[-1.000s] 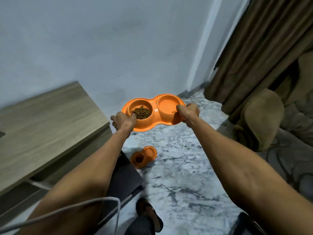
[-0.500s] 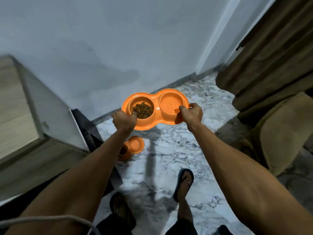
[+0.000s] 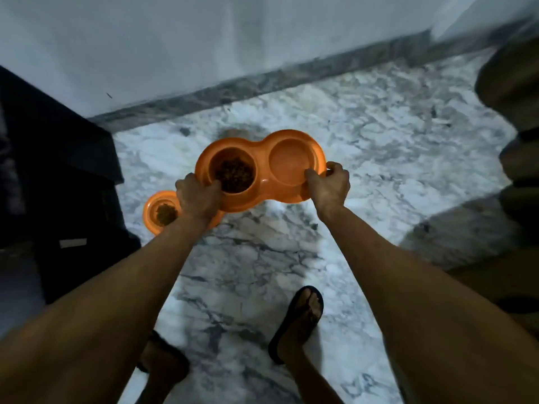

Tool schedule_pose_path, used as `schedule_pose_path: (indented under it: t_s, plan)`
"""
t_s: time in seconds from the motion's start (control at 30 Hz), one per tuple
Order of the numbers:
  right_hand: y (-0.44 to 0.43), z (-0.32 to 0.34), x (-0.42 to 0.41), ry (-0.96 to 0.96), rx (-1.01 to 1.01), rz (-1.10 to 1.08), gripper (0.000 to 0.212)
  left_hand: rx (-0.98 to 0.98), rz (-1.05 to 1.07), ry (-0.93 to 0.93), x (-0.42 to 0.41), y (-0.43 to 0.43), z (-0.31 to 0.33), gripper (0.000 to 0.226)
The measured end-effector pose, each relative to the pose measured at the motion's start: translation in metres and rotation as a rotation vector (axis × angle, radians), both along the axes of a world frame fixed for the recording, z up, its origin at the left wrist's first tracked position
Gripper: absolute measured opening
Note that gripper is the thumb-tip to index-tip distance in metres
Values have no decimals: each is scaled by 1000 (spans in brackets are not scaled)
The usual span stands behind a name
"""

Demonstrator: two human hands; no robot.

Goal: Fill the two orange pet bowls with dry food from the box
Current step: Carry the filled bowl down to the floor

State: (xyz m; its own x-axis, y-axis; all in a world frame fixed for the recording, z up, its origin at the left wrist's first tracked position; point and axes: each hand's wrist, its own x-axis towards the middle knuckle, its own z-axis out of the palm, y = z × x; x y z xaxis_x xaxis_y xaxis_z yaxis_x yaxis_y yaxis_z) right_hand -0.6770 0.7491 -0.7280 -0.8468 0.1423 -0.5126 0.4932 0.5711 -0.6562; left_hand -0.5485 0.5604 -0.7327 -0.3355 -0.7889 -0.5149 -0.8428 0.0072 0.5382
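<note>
The floor [image 3: 379, 135] is white marble with grey veins and meets a pale, smooth wall [image 3: 204, 39]. Above it, the left hand [image 3: 198, 196] and the right hand [image 3: 328, 185] grip with curled fingers the two ends of a glossy orange double bowl [image 3: 262, 158]. Brown kibble [image 3: 234, 173] lies in its left round well. A second orange bowl [image 3: 154, 211] lies on the floor behind the left hand.

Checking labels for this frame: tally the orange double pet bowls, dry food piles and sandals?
Orange double pet bowls: 2, held bowl and floor bowl
Dry food piles: 2
Sandals: 2
Total: 6
</note>
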Motion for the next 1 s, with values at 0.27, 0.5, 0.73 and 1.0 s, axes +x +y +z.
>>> schedule_pose_path:
  t_s: [0.27,0.5,0.73,1.0]
  plan:
    - [16,-191,-7,-65,40,19,63,51,135,-42,-4,26,-185,52]
    - [23,-282,-11,-85,79,44,52,71,173,-11,0,39,-270,32]
    - [26,-315,-18,-72,93,74,50,90,192,30,-5,48,-303,20]
    - [30,-322,-20,-80,89,58,53,149,216,35,-9,47,-318,44]
